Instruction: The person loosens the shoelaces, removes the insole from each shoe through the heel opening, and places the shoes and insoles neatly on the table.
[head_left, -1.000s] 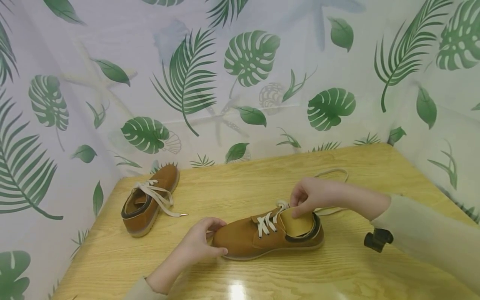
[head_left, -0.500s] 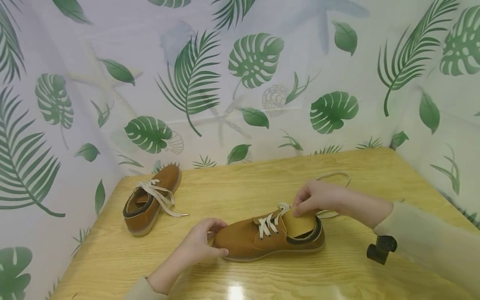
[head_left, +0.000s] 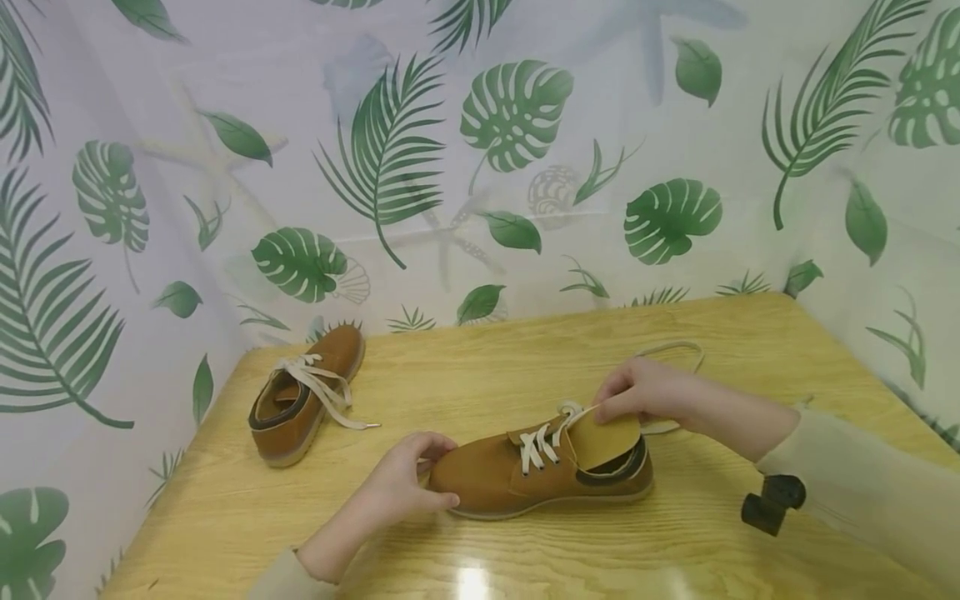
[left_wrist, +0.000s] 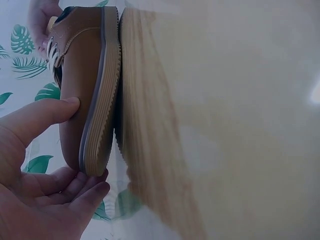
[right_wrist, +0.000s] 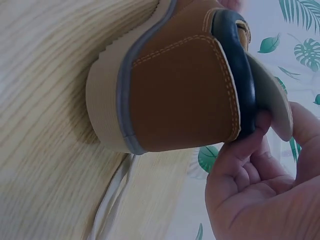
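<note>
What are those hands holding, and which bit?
The left hand holds the nearer brown lace-up shoe by its toe; the right hand pinches the insole by its protruding end.

At six o'clock in the head view, a brown shoe is showing cream laces, a dark collar and a yellow insole. A second shoe is repeating the brown and cream at eight. Green leaves are patterning the white cloth at twelve, above a yellow, streaky-grained table.

Insole partly in front shoe; second shoe behind, left (both on table)
</note>
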